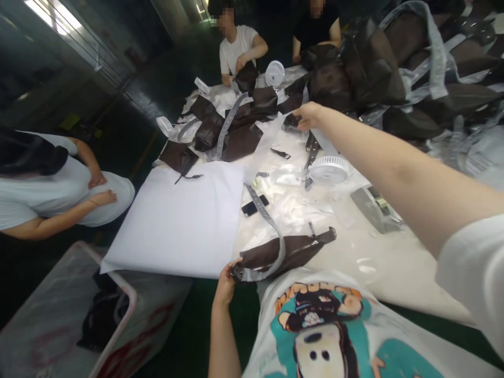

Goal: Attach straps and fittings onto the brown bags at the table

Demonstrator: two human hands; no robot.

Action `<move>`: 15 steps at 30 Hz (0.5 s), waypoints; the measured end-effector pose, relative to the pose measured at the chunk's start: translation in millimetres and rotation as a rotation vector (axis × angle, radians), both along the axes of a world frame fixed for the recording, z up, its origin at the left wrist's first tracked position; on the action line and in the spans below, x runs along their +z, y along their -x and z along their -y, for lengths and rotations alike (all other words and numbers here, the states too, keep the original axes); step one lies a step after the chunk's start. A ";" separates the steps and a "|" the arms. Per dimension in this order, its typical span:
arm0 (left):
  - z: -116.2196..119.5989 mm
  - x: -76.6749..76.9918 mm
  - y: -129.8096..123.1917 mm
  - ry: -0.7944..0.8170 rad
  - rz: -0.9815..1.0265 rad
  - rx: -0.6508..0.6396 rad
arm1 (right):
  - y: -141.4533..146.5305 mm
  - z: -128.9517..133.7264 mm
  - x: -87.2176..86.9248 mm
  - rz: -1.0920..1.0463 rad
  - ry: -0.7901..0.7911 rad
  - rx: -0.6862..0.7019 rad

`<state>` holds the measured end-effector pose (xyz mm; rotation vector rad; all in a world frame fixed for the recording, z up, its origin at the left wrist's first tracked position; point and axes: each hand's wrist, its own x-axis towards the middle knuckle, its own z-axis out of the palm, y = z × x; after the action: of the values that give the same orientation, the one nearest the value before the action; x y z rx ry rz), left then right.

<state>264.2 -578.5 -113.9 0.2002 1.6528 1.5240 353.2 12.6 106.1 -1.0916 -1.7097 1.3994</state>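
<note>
A dark brown handbag [291, 251] lies along the table's near edge, its strap [271, 223] wrapped in clear plastic and looped over it. My left hand [225, 283] is closed on the bag's left end. Stretched far across the table, my right hand [309, 115] has its fingers bent together by a small dark piece [291, 122] and translucent plastic; what they grip, if anything, is hard to make out. A small dark buckled strap [280, 153] rests just below that hand. Between my hands lies a phone [255, 206].
White sheeting [185, 215] covers the left of the table. White fans [328, 169] and a grey tape dispenser [376, 210] stand around. Brown bags [240, 142] pile up at the back and right [394, 68]. Several people sit around; a bin [129, 294] is lower left.
</note>
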 end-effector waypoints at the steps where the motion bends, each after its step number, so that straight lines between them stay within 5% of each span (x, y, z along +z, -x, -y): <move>1: -1.8 3.0 0.9 0.014 -0.020 -0.004 | -11.5 14.6 -13.8 0.051 0.075 0.012; 4: -2.4 5.9 7.5 0.106 -0.045 0.023 | -55.1 72.1 -64.2 0.094 0.172 0.140; 10: -13.8 -2.4 14.4 0.257 0.082 0.229 | -158.1 221.0 -174.5 0.184 0.093 0.533; 12: -23.3 -5.4 10.8 0.191 0.084 0.170 | -184.8 264.4 -196.4 0.255 0.182 0.568; 15: -40.0 -11.1 7.0 0.128 0.107 0.112 | -210.6 311.5 -208.8 0.227 0.250 0.401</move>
<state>257.3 -538.4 -125.0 -0.0423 1.6923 1.4783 563.8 -298.8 -102.7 -1.1154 -2.0405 1.8355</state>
